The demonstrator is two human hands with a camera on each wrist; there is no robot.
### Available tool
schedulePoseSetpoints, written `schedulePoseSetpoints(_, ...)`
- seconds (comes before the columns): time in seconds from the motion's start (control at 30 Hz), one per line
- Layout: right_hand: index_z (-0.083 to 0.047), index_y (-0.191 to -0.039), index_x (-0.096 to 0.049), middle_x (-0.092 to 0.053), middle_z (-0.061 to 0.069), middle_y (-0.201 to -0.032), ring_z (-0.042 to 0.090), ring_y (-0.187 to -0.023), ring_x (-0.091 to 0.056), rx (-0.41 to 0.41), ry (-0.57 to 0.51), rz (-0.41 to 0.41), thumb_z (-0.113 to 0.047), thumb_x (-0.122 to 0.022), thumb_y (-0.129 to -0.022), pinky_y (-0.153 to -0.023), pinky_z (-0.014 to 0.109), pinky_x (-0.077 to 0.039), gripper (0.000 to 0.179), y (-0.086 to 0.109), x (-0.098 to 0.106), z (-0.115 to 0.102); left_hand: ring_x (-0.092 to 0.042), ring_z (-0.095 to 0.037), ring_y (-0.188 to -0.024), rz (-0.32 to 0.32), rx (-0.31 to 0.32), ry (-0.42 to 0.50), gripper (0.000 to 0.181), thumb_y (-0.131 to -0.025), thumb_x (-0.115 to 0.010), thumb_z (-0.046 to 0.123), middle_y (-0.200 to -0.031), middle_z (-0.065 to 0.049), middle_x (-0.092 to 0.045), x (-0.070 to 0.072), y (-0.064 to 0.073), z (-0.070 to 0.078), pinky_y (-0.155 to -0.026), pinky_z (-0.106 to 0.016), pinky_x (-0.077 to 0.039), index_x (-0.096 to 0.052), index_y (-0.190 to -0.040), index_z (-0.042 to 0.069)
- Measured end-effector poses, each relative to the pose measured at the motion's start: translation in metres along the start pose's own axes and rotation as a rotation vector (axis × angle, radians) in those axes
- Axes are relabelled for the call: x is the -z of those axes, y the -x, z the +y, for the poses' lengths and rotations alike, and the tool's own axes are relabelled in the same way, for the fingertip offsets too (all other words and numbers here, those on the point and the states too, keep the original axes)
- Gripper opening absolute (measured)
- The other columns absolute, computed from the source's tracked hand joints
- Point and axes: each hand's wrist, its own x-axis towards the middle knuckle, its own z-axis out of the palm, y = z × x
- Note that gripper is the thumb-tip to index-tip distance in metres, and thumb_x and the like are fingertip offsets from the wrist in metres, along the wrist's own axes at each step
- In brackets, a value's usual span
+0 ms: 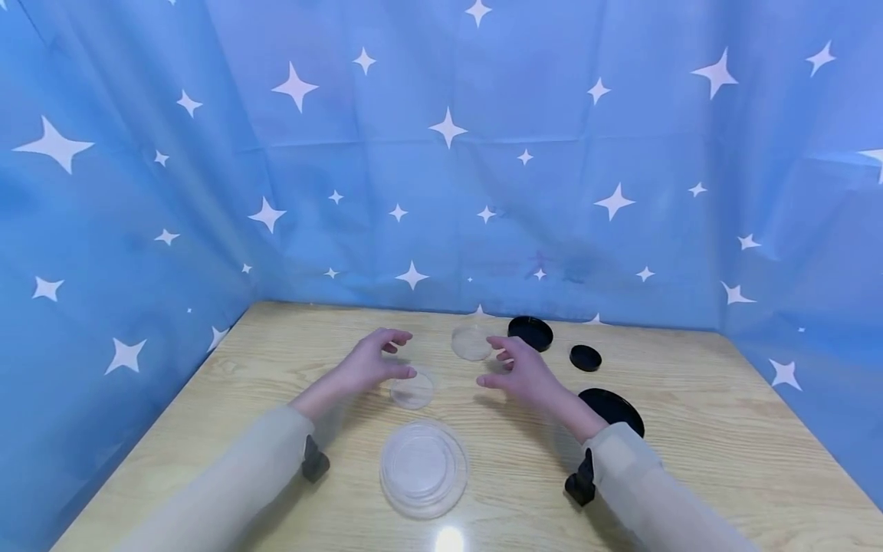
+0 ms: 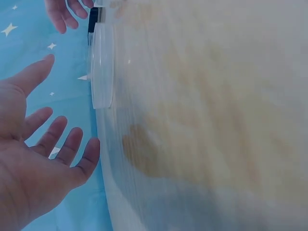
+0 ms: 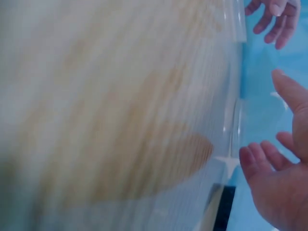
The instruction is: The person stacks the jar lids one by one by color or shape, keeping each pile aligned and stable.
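My left hand [image 1: 369, 362] hovers over the table just left of a small clear round dish [image 1: 412, 392], fingers apart and holding nothing. Opposite it, my right hand [image 1: 526, 376] is held with thumb and fingers spread and nothing between them. Its fingertips overlap the edge of another clear round dish [image 1: 471, 345] in the head view; whether they touch it I cannot tell. In the left wrist view a clear dish [image 2: 102, 67] lies beyond the spread fingers. A black round piece [image 3: 224, 209] shows below the hand in the right wrist view.
Nearer the front lie stacked clear round pieces [image 1: 422, 491]. At the right are a black dish [image 1: 530, 333], a smaller black one [image 1: 585, 358] and a large one [image 1: 612, 408] partly behind my right forearm. A blue star-patterned curtain [image 1: 524, 192] surrounds the wooden table [image 1: 717, 460].
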Motion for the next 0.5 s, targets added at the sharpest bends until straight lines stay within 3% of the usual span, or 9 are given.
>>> schedulePoseSetpoints(0.27, 0.005, -0.152, -0.042, -0.048, 0.027, -0.146, 0.043, -0.124, -0.055, -0.06, 0.045, 0.038, -0.024, -0.082, -0.09, -0.099, 0.054, -0.05, 0.079, -0.017, 0.005, 0.012, -0.052, -0.039, -0.125, -0.055, 0.013, -0.003, 0.08, -0.085, -0.085, 0.017, -0.139, -0.023, -0.054, -0.009, -0.034, 0.008, -0.104, -0.047, -0.046, -0.044, -0.151, -0.003)
schedulePoseSetpoints(0.5, 0.006, -0.152, -0.04, -0.047, 0.027, -0.149, 0.042, -0.127, -0.054, -0.122, 0.066, 0.024, -0.025, -0.08, -0.091, -0.103, 0.054, -0.047, 0.079, -0.025, 0.005, 0.019, -0.053, -0.037, -0.122, -0.081, 0.019, 0.013, 0.08, -0.084, -0.086, 0.017, -0.139, -0.021, -0.054, -0.022, -0.056, 0.011, -0.103, -0.045, -0.046, -0.045, -0.151, -0.001)
